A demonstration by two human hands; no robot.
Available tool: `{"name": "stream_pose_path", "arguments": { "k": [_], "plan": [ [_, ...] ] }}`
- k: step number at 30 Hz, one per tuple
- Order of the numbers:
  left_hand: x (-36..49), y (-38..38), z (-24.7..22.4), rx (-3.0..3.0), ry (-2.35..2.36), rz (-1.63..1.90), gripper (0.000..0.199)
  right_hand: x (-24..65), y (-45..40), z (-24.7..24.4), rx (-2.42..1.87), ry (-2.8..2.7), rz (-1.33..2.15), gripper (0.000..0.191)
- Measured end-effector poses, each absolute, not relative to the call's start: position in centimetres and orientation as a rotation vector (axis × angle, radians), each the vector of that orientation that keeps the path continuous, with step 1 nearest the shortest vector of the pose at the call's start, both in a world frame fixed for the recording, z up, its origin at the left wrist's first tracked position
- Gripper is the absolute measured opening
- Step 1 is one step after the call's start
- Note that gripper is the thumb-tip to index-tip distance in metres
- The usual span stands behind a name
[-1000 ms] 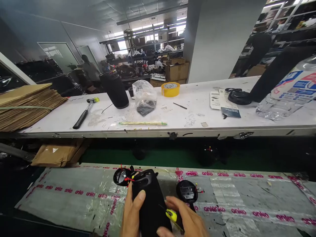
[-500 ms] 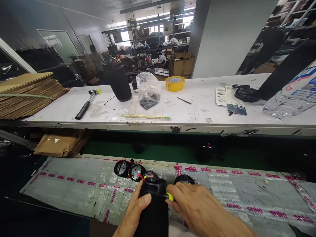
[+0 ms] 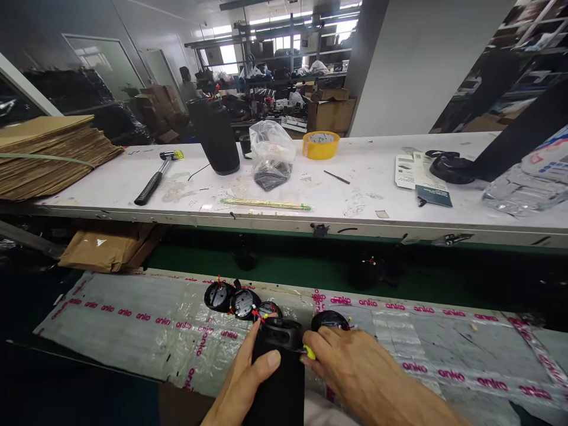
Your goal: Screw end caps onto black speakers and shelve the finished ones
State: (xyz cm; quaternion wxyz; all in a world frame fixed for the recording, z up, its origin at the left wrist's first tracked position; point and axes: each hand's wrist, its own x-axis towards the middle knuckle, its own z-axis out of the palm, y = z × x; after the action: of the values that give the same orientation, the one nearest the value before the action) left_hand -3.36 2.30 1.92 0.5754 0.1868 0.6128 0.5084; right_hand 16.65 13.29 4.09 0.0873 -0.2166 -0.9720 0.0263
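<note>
A black cylindrical fabric-covered speaker (image 3: 284, 390) stands near the bottom middle, its plastic-rimmed end facing up and away, with red wires and a small yellow-white connector at its far left edge. My left hand (image 3: 244, 373) is wrapped around its left side, the thumb lying across the front just below the rim. My right hand (image 3: 350, 361) pinches a small yellow-handled tool (image 3: 309, 352) against the rim's right side. The tool's tip is too small to make out. Just beyond the speaker lie several round black end pieces (image 3: 245, 303) with wires, and another round black piece (image 3: 329, 320) stands apart, right.
A plastic-covered lower bench (image 3: 146, 337) with pink lettering runs beneath a white shelf (image 3: 373, 192). On the shelf are a hammer (image 3: 153, 183), another black speaker (image 3: 216, 139), a bagged part (image 3: 271, 160), yellow tape (image 3: 320, 145), a water bottle (image 3: 523, 183) and stacked cardboard (image 3: 53, 157).
My left thumb has slid slightly right across the speaker's front. The right hand keeps the yellow-handled tool at the rim. The view has shifted a little.
</note>
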Motion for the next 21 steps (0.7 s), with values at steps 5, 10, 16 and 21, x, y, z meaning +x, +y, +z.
{"name": "stream_pose_path", "arguments": {
  "k": [5,10,16,21],
  "plan": [
    [-3.5,2.5,1.5,0.532,1.283,1.179,0.096,16.8,13.1,3.7,-0.616,-2.928,-0.033,0.025],
    [-3.2,2.4,1.2,0.563,1.399,1.190,0.093,16.9,12.5,3.6,-0.617,-2.978,-0.124,0.020],
    [-3.2,2.5,1.8,0.666,1.476,1.124,0.086,17.0,12.7,3.6,-0.582,-2.980,-0.109,0.020],
    [-2.9,2.8,2.3,0.697,1.489,1.121,0.084,17.1,12.4,3.7,-0.632,-2.981,-0.182,0.019]
  ]
}}
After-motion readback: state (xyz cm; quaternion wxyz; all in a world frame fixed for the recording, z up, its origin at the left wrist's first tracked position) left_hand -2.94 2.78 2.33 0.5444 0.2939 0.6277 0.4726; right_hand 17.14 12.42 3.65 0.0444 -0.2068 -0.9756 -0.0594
